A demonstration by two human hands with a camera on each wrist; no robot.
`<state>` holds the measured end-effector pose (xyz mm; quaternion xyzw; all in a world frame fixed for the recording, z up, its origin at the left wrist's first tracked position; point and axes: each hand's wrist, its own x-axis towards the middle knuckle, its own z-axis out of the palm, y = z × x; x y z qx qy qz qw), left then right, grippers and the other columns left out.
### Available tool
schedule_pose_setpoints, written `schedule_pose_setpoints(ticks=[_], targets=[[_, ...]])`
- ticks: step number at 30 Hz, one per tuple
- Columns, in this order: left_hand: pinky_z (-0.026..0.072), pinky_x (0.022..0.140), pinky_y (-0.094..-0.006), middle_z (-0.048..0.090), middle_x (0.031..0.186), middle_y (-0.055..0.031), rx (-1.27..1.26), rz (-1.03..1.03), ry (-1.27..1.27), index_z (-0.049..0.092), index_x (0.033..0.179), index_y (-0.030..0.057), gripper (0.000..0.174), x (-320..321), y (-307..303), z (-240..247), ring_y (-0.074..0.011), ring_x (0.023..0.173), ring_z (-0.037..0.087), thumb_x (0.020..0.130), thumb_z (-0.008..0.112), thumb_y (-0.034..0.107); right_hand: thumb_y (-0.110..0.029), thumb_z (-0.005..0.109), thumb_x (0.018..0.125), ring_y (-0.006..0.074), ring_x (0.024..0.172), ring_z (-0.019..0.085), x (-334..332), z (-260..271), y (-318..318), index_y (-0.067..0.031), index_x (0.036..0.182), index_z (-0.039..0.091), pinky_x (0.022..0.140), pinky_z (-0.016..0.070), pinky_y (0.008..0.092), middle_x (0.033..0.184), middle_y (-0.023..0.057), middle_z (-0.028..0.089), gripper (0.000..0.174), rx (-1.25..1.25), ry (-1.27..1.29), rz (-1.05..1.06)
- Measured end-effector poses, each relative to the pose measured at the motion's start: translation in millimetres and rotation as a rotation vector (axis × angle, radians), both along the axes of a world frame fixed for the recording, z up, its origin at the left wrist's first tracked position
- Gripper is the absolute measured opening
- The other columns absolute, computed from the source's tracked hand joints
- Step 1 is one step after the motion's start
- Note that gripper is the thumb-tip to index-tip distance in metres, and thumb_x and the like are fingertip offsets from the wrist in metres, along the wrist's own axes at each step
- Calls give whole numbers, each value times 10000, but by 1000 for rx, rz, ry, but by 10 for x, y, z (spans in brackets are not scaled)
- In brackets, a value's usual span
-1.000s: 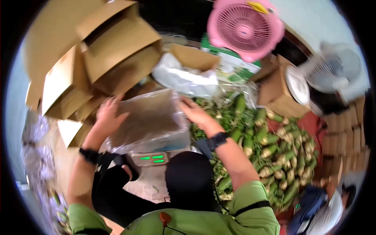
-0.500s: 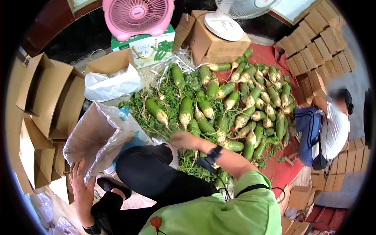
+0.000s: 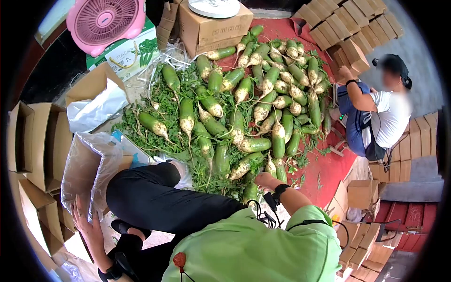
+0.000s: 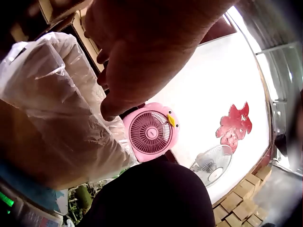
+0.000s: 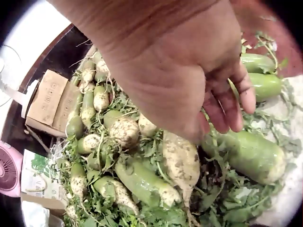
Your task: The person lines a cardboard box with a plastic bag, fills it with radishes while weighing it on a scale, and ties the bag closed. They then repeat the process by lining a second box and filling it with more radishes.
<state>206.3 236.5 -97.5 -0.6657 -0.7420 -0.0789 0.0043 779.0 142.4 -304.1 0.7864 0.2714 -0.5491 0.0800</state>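
Note:
My left hand is at the near edge of a plastic-lined carton, its fingers extended against the clear liner. Seen from the left wrist, the liner bulges up beside the thumb. My right hand reaches to the near side of a heap of green radishes with white, soil-specked root ends. In the right wrist view the loosely bent fingers hang close over a large green radish, holding nothing. A paler radish lies beside it on leafy tops.
Under the lined carton is a scale with a green display. Nested open cartons stand at the left. A pink fan and a brown box are behind the heap. At the right sits another person near stacked cartons.
The head view has turned right, towards the radishes. My right hand has left the carton's side and moved over the heap to its near side; my left hand has dropped to the carton's near edge.

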Motion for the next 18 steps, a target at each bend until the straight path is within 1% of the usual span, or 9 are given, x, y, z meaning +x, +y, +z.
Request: schedule_pose_setpoints(ticks=[2,4,6,7,8,10,12,14,18], targets=[[263,1029,-426,409,1334,-135,5,-19,-12,396,1298,43,528,-55,39,-61,-330,1253,332,784,518,29,-220,508,830,154,593,621,-79,117,-16,-16,881,595,442,489,303,727,77,610,227,-7,82,53],[265,1027,-427,408,1335,-135,10,-30,-22,392,1302,45,537,-35,57,-77,-330,1250,339,780,517,17,-229,517,820,143,596,616,-19,105,-56,-33,871,607,444,487,291,746,69,613,221,23,165,38],[272,1024,-423,430,1318,-137,15,-41,-42,409,1291,38,534,4,86,-85,-320,1235,365,769,513,-3,-257,616,768,117,607,596,56,-29,-30,-95,826,588,479,463,267,720,5,581,175,41,92,-72],[272,1024,-423,430,1318,-137,13,-38,-40,409,1291,38,534,-6,86,-116,-320,1235,365,769,513,-3,-256,613,773,124,628,609,122,-137,-10,-102,890,599,506,482,278,751,10,597,193,5,62,-52],[273,1024,-418,443,1307,-137,23,-68,-72,423,1283,38,527,-45,98,-168,-316,1231,373,765,507,-9,-256,613,773,124,628,609,181,-211,-53,-102,890,599,506,482,278,751,10,597,193,2,65,-49],[275,1025,-412,456,1295,-136,34,-95,-97,436,1274,38,521,-126,111,-258,-312,1226,382,760,502,-14,-242,608,773,126,609,606,160,-161,-6,-106,918,609,488,479,269,738,12,603,199,129,-7,-176],[223,1041,-428,478,1262,-136,8,-96,-139,425,1292,77,548,-173,113,-327,-314,1247,345,752,493,22,-241,615,771,123,592,603,165,-217,43,-96,882,621,466,470,257,721,19,610,183,151,-25,-178],[218,1046,-424,479,1262,-134,-12,-88,-127,428,1291,78,551,-119,134,-310,-313,1245,351,746,484,20,-247,618,775,119,585,600,222,-430,71,-79,910,621,477,465,248,736,32,619,216,236,-17,-161],[209,1052,-427,479,1258,-135,-56,-65,-55,437,1285,83,537,-56,152,-328,-313,1239,361,750,464,36,-200,594,784,120,578,598,24,-272,390,-26,910,627,488,460,248,706,43,619,218,382,-13,-218]])
